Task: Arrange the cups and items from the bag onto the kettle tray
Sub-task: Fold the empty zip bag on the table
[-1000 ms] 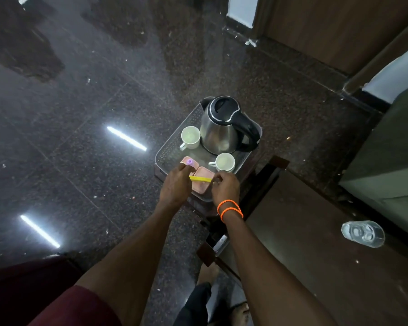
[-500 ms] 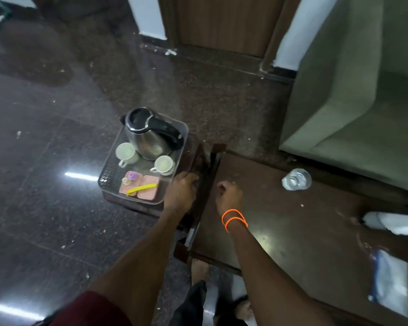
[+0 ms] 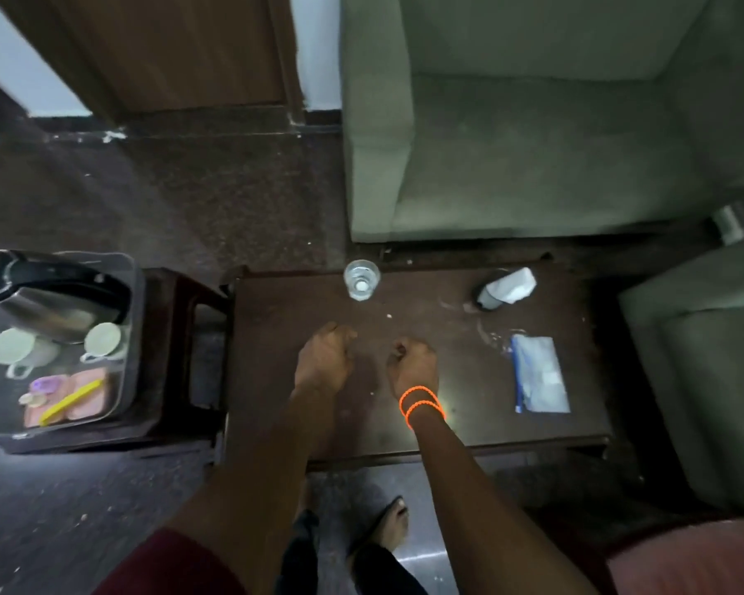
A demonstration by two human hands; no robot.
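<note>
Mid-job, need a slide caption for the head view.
The left hand and right hand hover empty over the dark table, between the loaded kettle tray and the plastic bag.

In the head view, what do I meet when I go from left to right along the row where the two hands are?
kettle tray → left hand → right hand → plastic bag. I leave out the glass and the white wrapped item, because they overlap these sideways.
</note>
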